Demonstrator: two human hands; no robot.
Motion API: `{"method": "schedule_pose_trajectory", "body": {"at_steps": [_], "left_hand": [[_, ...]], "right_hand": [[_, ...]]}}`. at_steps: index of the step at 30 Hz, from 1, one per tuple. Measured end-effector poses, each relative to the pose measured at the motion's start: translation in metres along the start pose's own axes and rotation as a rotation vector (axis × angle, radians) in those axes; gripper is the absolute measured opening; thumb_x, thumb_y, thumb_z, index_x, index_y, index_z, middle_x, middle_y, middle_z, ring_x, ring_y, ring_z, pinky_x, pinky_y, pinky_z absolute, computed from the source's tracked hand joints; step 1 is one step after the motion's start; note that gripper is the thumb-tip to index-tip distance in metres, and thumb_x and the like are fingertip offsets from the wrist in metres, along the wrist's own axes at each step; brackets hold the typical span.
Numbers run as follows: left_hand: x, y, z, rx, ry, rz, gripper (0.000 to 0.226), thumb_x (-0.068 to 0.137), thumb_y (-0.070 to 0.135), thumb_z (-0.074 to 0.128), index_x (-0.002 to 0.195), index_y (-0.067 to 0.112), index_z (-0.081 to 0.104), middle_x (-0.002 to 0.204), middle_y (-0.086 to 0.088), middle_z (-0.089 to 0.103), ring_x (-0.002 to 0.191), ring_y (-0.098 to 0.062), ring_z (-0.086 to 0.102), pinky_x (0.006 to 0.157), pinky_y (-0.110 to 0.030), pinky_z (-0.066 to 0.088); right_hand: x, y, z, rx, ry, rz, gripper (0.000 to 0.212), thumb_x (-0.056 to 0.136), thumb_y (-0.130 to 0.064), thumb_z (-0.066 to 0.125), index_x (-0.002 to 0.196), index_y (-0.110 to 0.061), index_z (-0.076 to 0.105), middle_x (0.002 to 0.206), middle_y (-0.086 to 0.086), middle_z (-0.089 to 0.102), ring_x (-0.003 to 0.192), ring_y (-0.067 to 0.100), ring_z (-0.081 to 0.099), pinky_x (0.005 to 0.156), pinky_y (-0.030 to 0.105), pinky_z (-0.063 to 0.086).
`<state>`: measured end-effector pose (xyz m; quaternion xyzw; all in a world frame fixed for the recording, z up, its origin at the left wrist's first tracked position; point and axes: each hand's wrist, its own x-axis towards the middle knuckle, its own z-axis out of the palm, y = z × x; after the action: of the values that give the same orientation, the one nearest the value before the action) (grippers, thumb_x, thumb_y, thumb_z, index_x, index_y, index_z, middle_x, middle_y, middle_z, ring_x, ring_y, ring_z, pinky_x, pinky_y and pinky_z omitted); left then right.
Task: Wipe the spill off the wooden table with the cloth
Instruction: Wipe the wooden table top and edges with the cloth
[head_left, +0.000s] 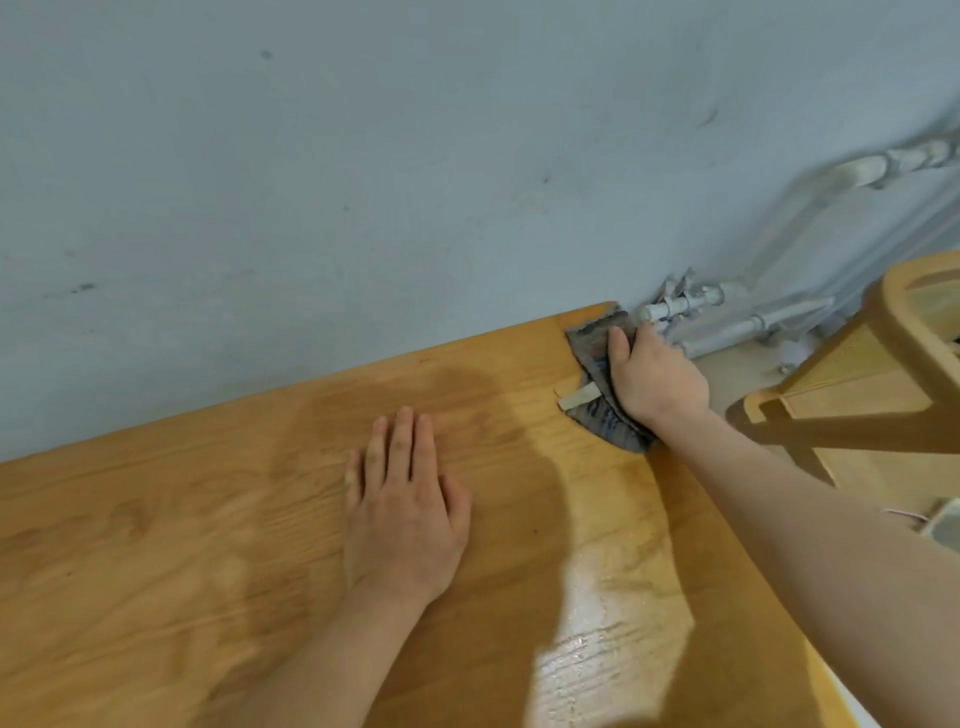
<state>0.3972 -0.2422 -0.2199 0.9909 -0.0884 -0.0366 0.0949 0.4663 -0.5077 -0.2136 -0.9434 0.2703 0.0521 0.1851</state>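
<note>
Observed from the head view: a wooden table (208, 545) stands against a grey-blue wall (363, 156), its far edge meeting the wall.

The cloth (597, 415), grey and crumpled, lies at the far right corner of the table, along its right edge. A pale label (577, 398) shows on the left side of the cloth.

We note that the right hand (657, 382) rests on top of the cloth, palm down, arm reaching in from the near right. One digit lies straight along the fabric and points toward the wall. The remaining fingers bend down out of sight at the table's right edge, so we cannot tell whether they clasp the cloth or merely press it.

The left hand (405, 499) lies flat on the table near the middle, palm down, fingers straight and close together, grasping nothing. It is well apart from the cloth.

Surface condition: a darker damp patch (441, 389) shows on the wood between the left hand and the wall. A glossy wet sheen (597, 654) shows on the near right part of the table, between the two forearms.

Surroundings: painted pipes (727, 322) run along the base of the wall just beyond the table's far right corner. A wooden chair (883, 374) stands on the floor to the right of the table. A small pale object (946, 525) sits at the right edge of view; we cannot identify it.
</note>
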Motion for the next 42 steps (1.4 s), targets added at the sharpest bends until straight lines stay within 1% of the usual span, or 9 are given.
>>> {"method": "schedule_pose_trajectory", "body": {"at_steps": [3, 10, 12, 16, 21, 26, 33, 38, 42], "left_hand": [[0.001, 0.001, 0.0, 0.001, -0.011, -0.011, 0.067, 0.09, 0.044, 0.019, 0.15, 0.014, 0.026, 0.158, -0.004, 0.023, 0.146, -0.023, 0.014, 0.118, -0.046, 0.013], [0.0, 0.004, -0.001, -0.028, 0.005, -0.03, 0.061, 0.093, 0.035, 0.036, 0.149, 0.012, 0.029, 0.157, -0.006, 0.024, 0.145, -0.026, 0.015, 0.117, -0.048, 0.013], [-0.002, 0.004, -0.002, -0.03, 0.003, -0.011, 0.059, 0.094, 0.033, 0.035, 0.149, 0.014, 0.027, 0.158, -0.006, 0.022, 0.146, -0.026, 0.013, 0.118, -0.048, 0.013], [-0.006, 0.005, -0.003, -0.047, -0.005, 0.002, 0.056, 0.096, 0.028, 0.032, 0.149, 0.013, 0.026, 0.158, -0.01, 0.022, 0.145, -0.029, 0.013, 0.117, -0.05, 0.012], [-0.065, 0.034, -0.004, -0.202, -0.106, 0.16, 0.058, 0.092, 0.016, 0.043, 0.149, 0.021, 0.028, 0.159, -0.007, 0.016, 0.146, -0.026, 0.013, 0.118, -0.047, 0.012], [-0.133, 0.049, -0.029, -0.657, -0.146, 0.245, 0.061, 0.09, 0.005, 0.05, 0.144, 0.031, 0.039, 0.156, 0.013, 0.016, 0.143, -0.007, 0.014, 0.116, -0.03, 0.019], [-0.194, -0.011, -0.023, -0.361, -0.382, 0.333, 0.051, 0.1, 0.035, 0.04, 0.148, 0.038, 0.024, 0.154, 0.024, -0.003, 0.145, -0.004, 0.003, 0.119, -0.038, 0.015], [-0.229, 0.04, -0.023, -0.083, -0.373, 0.516, 0.059, 0.095, 0.049, 0.0, 0.151, 0.035, -0.005, 0.158, 0.012, -0.016, 0.146, -0.01, -0.012, 0.116, -0.04, -0.006], [-0.245, 0.091, -0.008, -0.064, -0.349, 0.568, 0.056, 0.101, 0.043, 0.024, 0.152, 0.028, 0.009, 0.161, 0.005, 0.006, 0.147, -0.014, 0.005, 0.117, -0.043, 0.006]], "right_hand": [[-0.045, 0.029, -0.005, 0.012, -0.03, -0.004, 0.045, 0.104, -0.049, 0.02, 0.099, -0.011, 0.043, 0.094, 0.018, 0.063, 0.077, 0.034, 0.052, 0.066, 0.041, 0.038], [-0.168, 0.102, -0.007, 0.039, 0.026, 0.042, 0.039, 0.099, -0.052, 0.018, 0.085, -0.02, 0.035, 0.07, 0.001, 0.051, 0.071, 0.032, 0.059, 0.055, 0.038, 0.034], [-0.196, 0.117, -0.003, 0.02, 0.035, 0.058, 0.044, 0.097, -0.055, 0.013, 0.1, -0.022, 0.041, 0.082, 0.004, 0.059, 0.079, 0.031, 0.061, 0.059, 0.039, 0.044], [-0.254, 0.132, 0.013, -0.194, 0.092, 0.076, 0.06, 0.105, -0.046, 0.017, 0.154, -0.012, 0.025, 0.142, 0.017, 0.047, 0.129, 0.036, 0.047, 0.104, 0.047, 0.04], [-0.295, 0.088, 0.043, -0.216, 0.128, -0.036, 0.061, 0.102, -0.051, 0.017, 0.156, -0.023, 0.019, 0.162, 0.017, 0.011, 0.15, 0.035, 0.006, 0.117, 0.049, 0.007], [-0.353, 0.015, 0.076, -0.097, 0.012, -0.376, 0.059, 0.103, -0.05, 0.029, 0.156, -0.028, 0.018, 0.162, 0.007, 0.021, 0.151, 0.027, 0.008, 0.116, 0.048, 0.015], [-0.39, 0.063, 0.061, -0.31, -0.123, -0.725, 0.05, 0.101, -0.051, 0.03, 0.148, -0.034, 0.038, 0.158, -0.001, 0.032, 0.148, 0.018, 0.02, 0.116, 0.043, 0.012], [-0.389, 0.147, 0.022, -0.42, -0.145, -0.634, 0.051, 0.104, -0.049, 0.022, 0.154, -0.036, 0.024, 0.161, -0.007, 0.022, 0.149, 0.017, 0.018, 0.112, 0.049, 0.015], [-0.387, 0.196, -0.008, -0.491, -0.176, -0.548, 0.049, 0.105, -0.046, 0.018, 0.153, -0.038, 0.025, 0.159, -0.007, 0.029, 0.146, 0.022, 0.027, 0.108, 0.053, 0.018]]}}
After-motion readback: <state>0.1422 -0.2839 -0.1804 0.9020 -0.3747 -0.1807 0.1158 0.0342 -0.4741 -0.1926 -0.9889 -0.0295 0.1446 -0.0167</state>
